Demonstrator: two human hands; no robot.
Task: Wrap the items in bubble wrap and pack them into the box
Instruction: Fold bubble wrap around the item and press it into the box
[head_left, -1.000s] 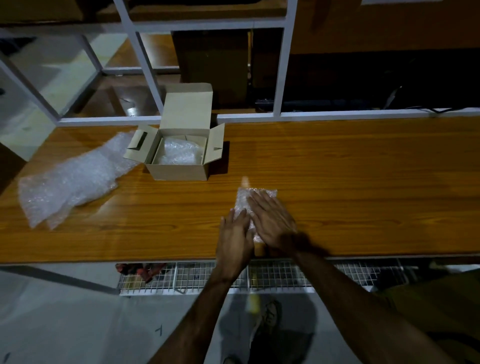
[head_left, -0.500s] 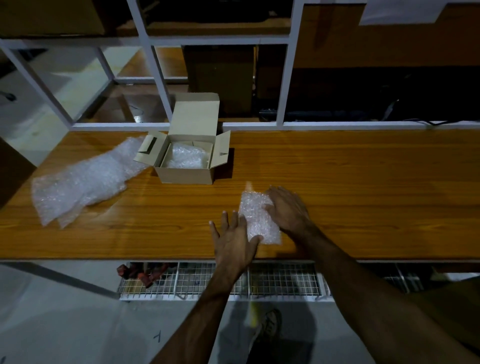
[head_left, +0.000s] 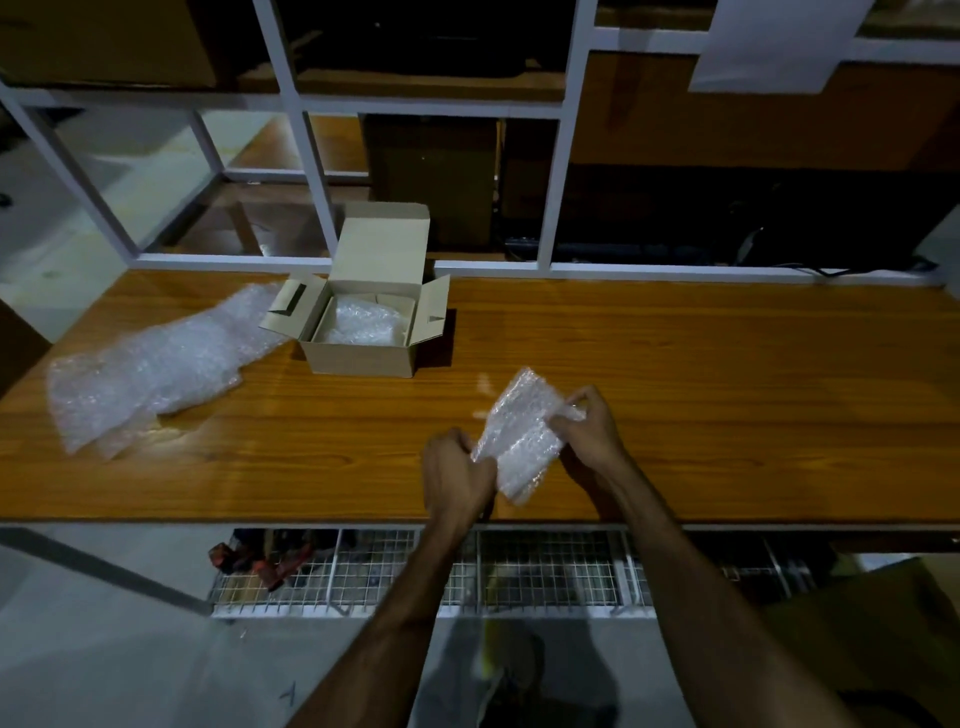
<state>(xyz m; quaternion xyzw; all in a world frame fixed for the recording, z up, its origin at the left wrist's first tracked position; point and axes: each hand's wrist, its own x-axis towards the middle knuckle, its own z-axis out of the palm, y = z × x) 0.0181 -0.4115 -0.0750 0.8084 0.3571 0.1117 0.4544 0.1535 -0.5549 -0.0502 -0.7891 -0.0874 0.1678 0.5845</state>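
Two hands work one bundle near the table's (head_left: 675, 395) front edge, but start at the left end, where a loose sheet (head_left: 150, 374) of bubble wrap lies crumpled; it looks feather-light and limp, so it would likely drag or fold if taken by one corner. Just right of it, toward the back edge, the box (head_left: 363, 358) stands with flaps open and some wrap already inside; thin card, probably easy to tip or slide if pushed from one side.

Further right, the left hand (head_left: 454, 475) has its fingers curled onto the near-left edge of the bundle (head_left: 522, 439), and the right hand (head_left: 592, 428) pinches the wrap at the far-right side. The bundle tilts, its far corner raised off the wood. What is inside is hidden, so weight and fragility cannot be told. The film is soft and slick, and loose ends could spring open; holding across the folded seams, as both hands do, seems safest, with support underneath when it goes to the box.
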